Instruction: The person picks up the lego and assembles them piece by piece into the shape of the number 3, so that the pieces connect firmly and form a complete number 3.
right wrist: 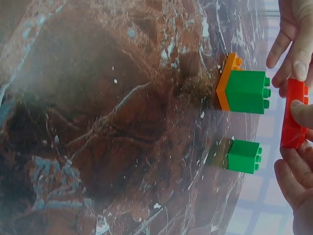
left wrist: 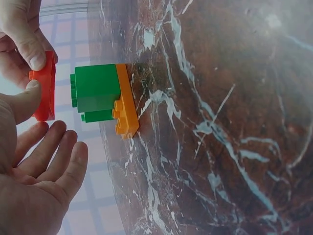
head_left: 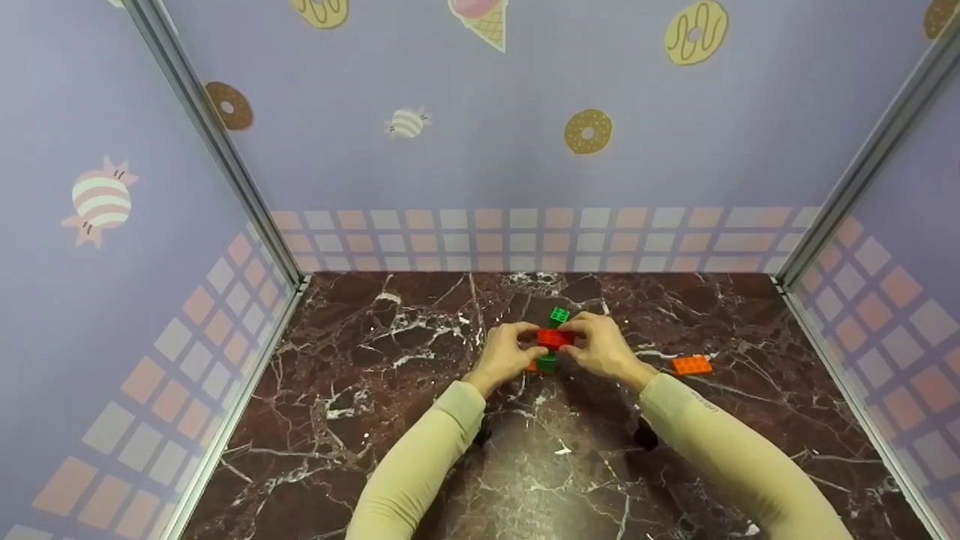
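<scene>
Both hands hold a red toy brick (head_left: 555, 339) above the table. My left hand (head_left: 507, 357) pinches its left end, and my right hand (head_left: 598, 345) its right end. In the left wrist view the red brick (left wrist: 45, 88) is raised clear of a green brick (left wrist: 98, 87), with a gap between them. That green brick is on an orange brick plate (left wrist: 128, 105), with part of the plate's studs uncovered. A separate small green brick (right wrist: 243, 156) stands on the table beyond the stack, its studs up.
Another orange brick plate (head_left: 691, 365) lies on the dark marbled table (head_left: 360, 465) to the right of my right hand. Purple patterned walls (head_left: 480, 165) enclose the table at the back and on both sides.
</scene>
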### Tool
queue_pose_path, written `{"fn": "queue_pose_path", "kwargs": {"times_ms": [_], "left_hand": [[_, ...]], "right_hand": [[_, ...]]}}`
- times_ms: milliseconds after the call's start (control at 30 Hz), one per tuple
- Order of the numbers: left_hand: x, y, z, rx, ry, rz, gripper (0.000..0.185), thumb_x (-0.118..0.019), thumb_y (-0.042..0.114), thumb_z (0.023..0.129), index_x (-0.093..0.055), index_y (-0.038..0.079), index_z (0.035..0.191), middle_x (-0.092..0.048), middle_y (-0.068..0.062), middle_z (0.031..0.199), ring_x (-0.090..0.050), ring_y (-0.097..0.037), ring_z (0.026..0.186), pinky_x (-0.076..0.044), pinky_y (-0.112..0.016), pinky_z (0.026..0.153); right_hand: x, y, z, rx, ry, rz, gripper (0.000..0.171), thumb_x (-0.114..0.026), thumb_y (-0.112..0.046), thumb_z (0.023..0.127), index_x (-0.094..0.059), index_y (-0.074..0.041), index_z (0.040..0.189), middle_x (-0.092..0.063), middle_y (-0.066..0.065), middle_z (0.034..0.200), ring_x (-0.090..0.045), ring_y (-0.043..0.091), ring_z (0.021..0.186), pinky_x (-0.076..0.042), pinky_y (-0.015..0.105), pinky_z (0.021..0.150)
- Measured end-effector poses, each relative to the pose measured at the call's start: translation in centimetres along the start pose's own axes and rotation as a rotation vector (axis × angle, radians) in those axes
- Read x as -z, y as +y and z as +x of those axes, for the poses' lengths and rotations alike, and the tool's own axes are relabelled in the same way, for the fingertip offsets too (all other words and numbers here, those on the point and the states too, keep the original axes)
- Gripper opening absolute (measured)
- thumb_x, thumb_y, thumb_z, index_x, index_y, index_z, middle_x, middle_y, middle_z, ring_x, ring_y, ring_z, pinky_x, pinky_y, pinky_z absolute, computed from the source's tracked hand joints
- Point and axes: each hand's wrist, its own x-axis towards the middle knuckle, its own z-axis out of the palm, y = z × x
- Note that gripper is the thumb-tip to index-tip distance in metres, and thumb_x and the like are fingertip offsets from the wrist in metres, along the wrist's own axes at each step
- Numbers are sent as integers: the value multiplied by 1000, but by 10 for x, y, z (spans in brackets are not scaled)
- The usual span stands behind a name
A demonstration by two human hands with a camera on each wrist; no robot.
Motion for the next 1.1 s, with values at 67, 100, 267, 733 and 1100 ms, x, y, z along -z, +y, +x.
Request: {"fn": "queue_pose_path", "kwargs": {"times_ms": [67, 100, 267, 733, 1100], "left_hand": [[1, 0, 0, -6, 3, 5, 40, -90, 20, 96, -81, 2, 132, -85, -16, 126, -86, -33, 108, -69, -43, 96], [1, -1, 0, -9, 4, 7, 41, -90, 20, 96, -81, 2, 132, -85, -17, 127, -86, -34, 108, -69, -43, 95], [2, -2, 0, -27, 8, -1, 40, -91, 18, 95, -82, 1, 130, -85, -17, 126, -86, -34, 105, -70, -43, 92], [5, -9, 0, -47, 18, 6, 31, -91, 17, 95, -85, 5, 123, -87, -11, 122, -84, -27, 101, -67, -37, 91], [4, -14, -3, -43, 24, -1, 33, -91, 17, 95, -84, 3, 124, -86, -13, 123, -83, -30, 112, -66, -46, 101]], "right_hand": [[-2, -1, 0, 13, 2, 3, 29, -91, -8, 89, -86, -2, 117, -80, 14, 104, -74, 29, 87, -59, 37, 77], [-3, -1, 0, 15, -1, 6, 29, -92, -8, 89, -87, -3, 117, -80, 14, 103, -74, 29, 87, -59, 35, 76], [-7, -4, 0, 39, -5, 11, 30, -92, -9, 89, -86, -3, 117, -80, 14, 102, -73, 30, 85, -58, 35, 75], [-11, 3, -2, 28, -28, 141, 36, -89, -2, 89, -82, 4, 124, -82, 21, 109, -84, 38, 96, -70, 51, 87], [-18, 9, -8, 1, -19, 194, 33, -87, 1, 89, -82, 5, 122, -82, 22, 107, -84, 40, 94, -71, 51, 85]]}}
